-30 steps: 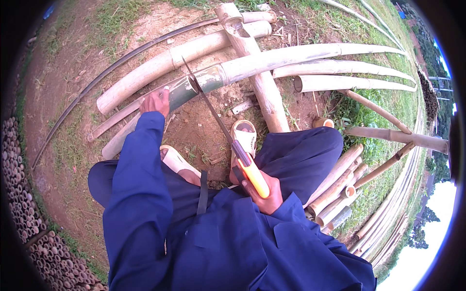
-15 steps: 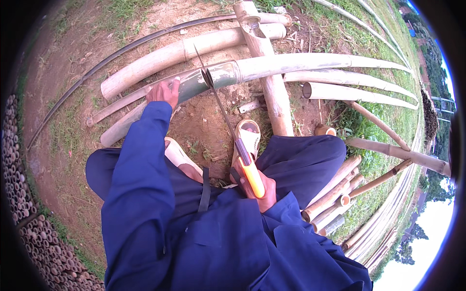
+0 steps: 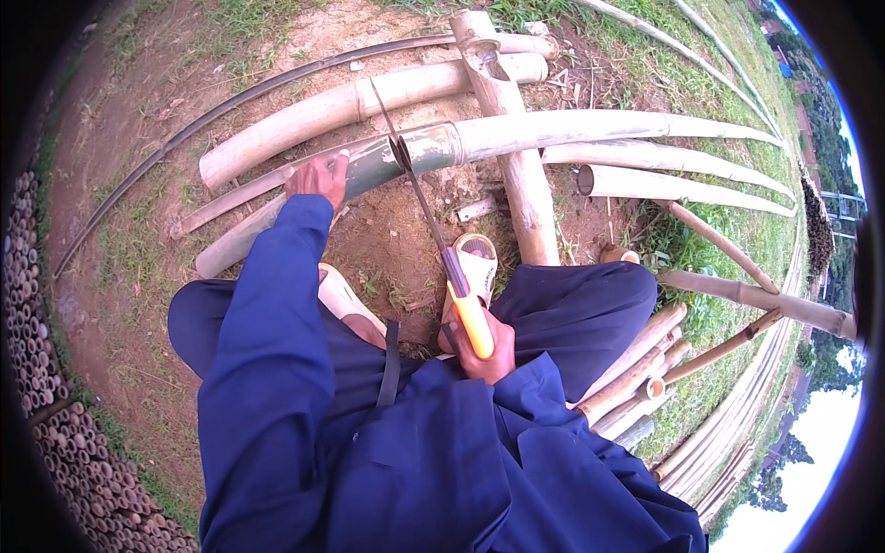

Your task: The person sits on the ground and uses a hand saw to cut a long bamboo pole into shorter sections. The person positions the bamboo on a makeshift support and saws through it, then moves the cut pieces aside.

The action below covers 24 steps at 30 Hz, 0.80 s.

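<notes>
A long bamboo pole (image 3: 544,131) lies across in front of me, pale on the right, with a darker green, patchy stretch left of its joint. My left hand (image 3: 317,177) grips this pole near its left end, fingers curled over the far side and thumb on top. In my right hand (image 3: 492,347) is a handsaw (image 3: 425,205), held by its yellow-orange handle. Its thin blade points away from me and crosses the green stretch, just right of my left hand. How deep the blade sits in the bamboo, I cannot tell.
A notched bamboo post (image 3: 525,189) lies under the pole. Beyond the pole rest a thick bamboo piece (image 3: 277,138) and a dark curved strip (image 3: 217,109). Cut bamboo lengths (image 3: 631,373) lie beside my right knee. Stacked bamboo (image 3: 101,479) stands at far left.
My right hand has pushed the saw forward, away from my body, so more blade reaches past the pole. The left hand stays at the same place on the bamboo. The view has shifted slightly.
</notes>
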### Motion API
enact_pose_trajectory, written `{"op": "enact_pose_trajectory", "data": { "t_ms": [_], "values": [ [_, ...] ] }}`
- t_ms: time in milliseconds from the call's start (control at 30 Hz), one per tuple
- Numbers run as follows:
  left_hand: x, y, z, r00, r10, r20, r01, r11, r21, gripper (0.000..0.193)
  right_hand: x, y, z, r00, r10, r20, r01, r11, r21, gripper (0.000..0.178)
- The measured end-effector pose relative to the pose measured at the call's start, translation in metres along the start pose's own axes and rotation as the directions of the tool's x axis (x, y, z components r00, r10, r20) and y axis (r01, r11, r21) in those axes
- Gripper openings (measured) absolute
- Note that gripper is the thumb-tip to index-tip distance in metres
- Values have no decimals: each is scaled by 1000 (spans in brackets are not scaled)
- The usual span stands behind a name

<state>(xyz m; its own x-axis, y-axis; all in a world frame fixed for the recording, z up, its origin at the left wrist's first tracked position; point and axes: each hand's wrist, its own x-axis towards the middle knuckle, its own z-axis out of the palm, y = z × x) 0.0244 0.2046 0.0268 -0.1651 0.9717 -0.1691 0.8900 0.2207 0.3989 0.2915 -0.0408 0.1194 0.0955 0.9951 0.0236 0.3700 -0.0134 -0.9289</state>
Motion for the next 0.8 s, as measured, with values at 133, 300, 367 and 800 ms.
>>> {"op": "enact_pose_trajectory", "data": {
  "t_ms": [133,300,367,800],
  "values": [
    [2,16,-7,999,37,3,-37,998,-60,62,87,1,41,990,93,108,-81,991,-109,14],
    [1,3,-9,999,-12,45,13,999,-43,63,37,-1,15,995,6,104,3,997,-84,17],
    [0,0,-5,1000,-8,15,9,1000,-21,63,2,12,4,994,60,96,-56,997,-44,21],
    [2,-5,2,1000,-4,-11,3,1000,-31,62,-11,16,0,996,31,79,-31,1000,-7,28]
  ]
}}
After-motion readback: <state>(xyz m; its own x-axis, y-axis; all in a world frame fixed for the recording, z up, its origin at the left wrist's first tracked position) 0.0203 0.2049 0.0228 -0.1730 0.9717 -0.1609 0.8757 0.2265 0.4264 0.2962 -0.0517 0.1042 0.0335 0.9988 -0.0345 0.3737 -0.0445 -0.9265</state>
